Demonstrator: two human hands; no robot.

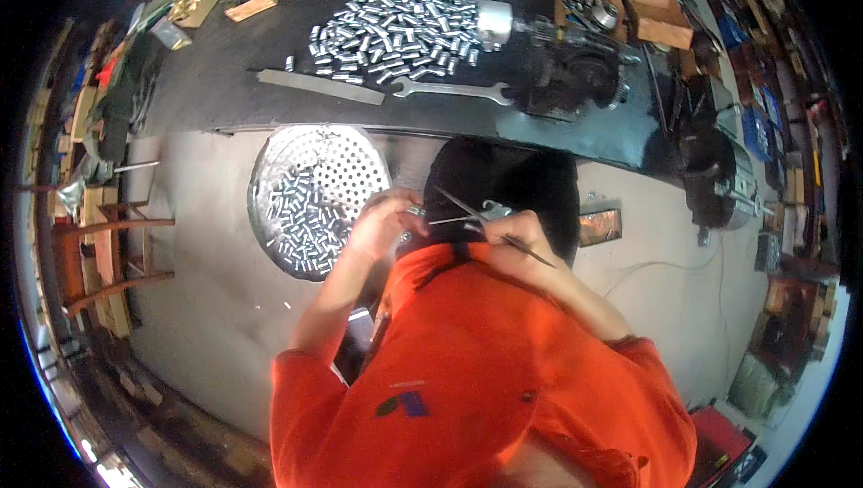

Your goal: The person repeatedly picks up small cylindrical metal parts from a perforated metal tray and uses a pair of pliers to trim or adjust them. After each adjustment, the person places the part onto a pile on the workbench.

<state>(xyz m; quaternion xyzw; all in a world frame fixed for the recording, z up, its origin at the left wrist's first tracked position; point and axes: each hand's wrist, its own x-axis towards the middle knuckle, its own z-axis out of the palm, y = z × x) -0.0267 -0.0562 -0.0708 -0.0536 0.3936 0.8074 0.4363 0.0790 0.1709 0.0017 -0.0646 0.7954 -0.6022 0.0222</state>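
My left hand (385, 220) is closed, pinching a small silver metal piece (417, 211) between thumb and fingers. Facing it, my right hand (520, 241) is wrapped round a slim dark pointed tool (538, 255), whose tapered end reaches up and left past the fingers. A thin bright rod (449, 220) also juts from the right hand toward the left one; whether it belongs to the same tool I cannot tell. Left of my left hand is a round perforated metal basin (355, 157) holding many short silver cylinders (306, 223).
On the dark bench (207, 61) ahead lies a heap of silver cylinders (404, 25). In front of it are a flat metal bar (319, 86) and an open-ended wrench (454, 91), with a dark machine (575, 70) to the right. A wooden chair (112, 254) stands left.
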